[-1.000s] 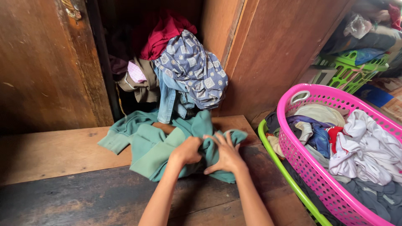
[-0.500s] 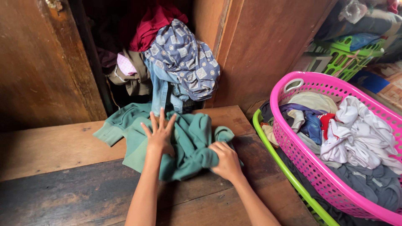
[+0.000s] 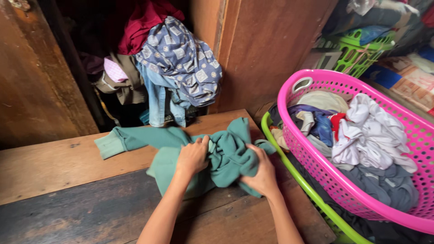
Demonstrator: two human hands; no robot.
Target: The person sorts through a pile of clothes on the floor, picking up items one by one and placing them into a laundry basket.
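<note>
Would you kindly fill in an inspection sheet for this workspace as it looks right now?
Surface: wooden floor, worn and dark-stained towards the near side.
Job's things: green sweater bunched on the floor, one sleeve stretched out to the left.
Clutter: pink basket full of mixed clothes, sitting in a green basket; clothes pile spilling from an open wardrobe.
Hands: left hand and right hand both grip the sweater, fingers closed in the fabric.
Cables: nothing seen.
Surroundings: wooden wardrobe panels; another green basket with more laundry at the upper right.
</note>
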